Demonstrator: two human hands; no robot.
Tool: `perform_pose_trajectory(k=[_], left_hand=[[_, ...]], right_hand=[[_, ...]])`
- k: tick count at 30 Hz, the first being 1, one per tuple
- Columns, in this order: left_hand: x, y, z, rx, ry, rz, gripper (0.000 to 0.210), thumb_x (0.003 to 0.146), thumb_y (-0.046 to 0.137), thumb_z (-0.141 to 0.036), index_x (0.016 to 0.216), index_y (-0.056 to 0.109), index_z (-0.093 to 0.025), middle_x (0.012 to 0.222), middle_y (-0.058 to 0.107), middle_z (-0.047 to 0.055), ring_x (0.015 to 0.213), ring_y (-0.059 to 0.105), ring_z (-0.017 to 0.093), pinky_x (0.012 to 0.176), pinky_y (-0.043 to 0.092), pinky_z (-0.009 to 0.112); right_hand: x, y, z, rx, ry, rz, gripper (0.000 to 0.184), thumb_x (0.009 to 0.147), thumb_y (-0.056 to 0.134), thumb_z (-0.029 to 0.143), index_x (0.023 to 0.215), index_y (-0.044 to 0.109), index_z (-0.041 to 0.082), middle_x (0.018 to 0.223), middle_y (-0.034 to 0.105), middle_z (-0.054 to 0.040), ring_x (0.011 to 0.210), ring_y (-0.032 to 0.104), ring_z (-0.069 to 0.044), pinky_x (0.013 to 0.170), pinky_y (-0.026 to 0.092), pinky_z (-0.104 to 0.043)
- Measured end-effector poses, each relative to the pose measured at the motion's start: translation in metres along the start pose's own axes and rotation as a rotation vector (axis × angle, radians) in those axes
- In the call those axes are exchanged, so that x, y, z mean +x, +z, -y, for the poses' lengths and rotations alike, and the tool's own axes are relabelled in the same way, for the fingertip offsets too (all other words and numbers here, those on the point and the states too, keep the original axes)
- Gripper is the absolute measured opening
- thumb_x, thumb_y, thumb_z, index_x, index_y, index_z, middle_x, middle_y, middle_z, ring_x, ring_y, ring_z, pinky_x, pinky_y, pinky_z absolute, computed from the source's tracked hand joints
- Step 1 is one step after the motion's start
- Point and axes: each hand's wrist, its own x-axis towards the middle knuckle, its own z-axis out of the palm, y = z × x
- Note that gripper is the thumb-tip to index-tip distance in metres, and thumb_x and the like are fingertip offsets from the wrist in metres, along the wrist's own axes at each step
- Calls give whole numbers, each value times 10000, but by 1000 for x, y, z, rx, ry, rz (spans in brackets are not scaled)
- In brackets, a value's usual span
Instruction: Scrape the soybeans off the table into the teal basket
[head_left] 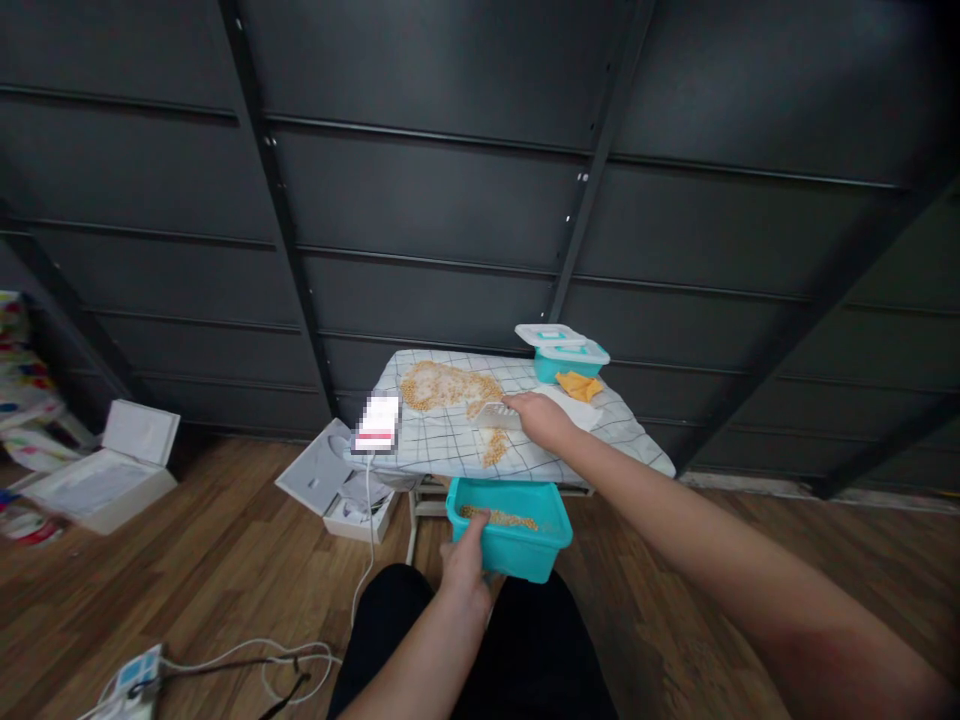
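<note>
My left hand (465,565) is closed around the left side of a teal bin (517,555), thumb hooked over its rim, the other fingers mostly hidden behind the wall. The bin sits just off the near edge of the table (630,450), above my legs, with some yellow grains (510,519) along its bottom — whether it touches the table, I can't tell. My right hand (538,418) reaches over the table and grips a white slotted scraper (495,416) by its right end, fingers closed on it.

The main spread of grain (431,388), dusted with something paler, runs from near the far left corner to the middle, close to the scraper. A smaller patch (495,447) lies between the scraper and the near edge. A blurred-out device (379,420) sits at the near left corner, a white cable hanging from it. Toward the far right corner stands a lidded teal container (551,369) — a second white lid (549,335) rests on top — with an orange cloth (579,386) just in front.
</note>
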Motion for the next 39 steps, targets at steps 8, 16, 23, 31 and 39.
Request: perform_pose_trajectory(k=[8, 16, 23, 31, 39], left_hand=[[0, -6, -4, -2, -4, 12, 621, 625, 751, -421, 1147, 498, -198, 1059, 655, 138, 860, 651, 271, 667, 518, 378], [-5, -9, -8, -14, -1, -2, 640, 629, 742, -437, 1168, 492, -200, 1079, 647, 140, 863, 648, 266, 662, 519, 382], [-13, -4, -12, -31, 7, 11, 586, 651, 732, -403, 1157, 517, -199, 1074, 654, 130, 873, 648, 262, 676, 515, 375], [-13, 0, -10, 0, 3, -33, 585, 635, 739, -421, 1131, 527, -193, 1056, 657, 126, 858, 643, 259, 685, 496, 381], [-15, 2, -11, -11, 9, -49, 599, 637, 736, -410, 1149, 508, -198, 1061, 653, 131, 843, 649, 266, 664, 504, 390]], right_hand=[[-9, -8, 17, 23, -67, -11, 456, 816, 442, 18, 1234, 589, 128, 1224, 629, -138, 1112, 584, -218, 970, 412, -345], [-22, -12, 29, 28, -109, -31, 464, 784, 476, 24, 1229, 586, 99, 1210, 636, -147, 1096, 588, -224, 964, 422, -347], [-26, -15, 37, 28, -124, -23, 459, 769, 487, 29, 1212, 595, 82, 1164, 654, -158, 1050, 600, -227, 933, 428, -331], [-27, -20, 45, 42, -130, -12, 459, 780, 479, 30, 1223, 592, 74, 1120, 671, -159, 1025, 608, -229, 899, 440, -320], [-26, -25, 51, 58, -87, 36, 463, 793, 472, 44, 1240, 590, 84, 1127, 670, -171, 995, 624, -251, 870, 455, -337]])
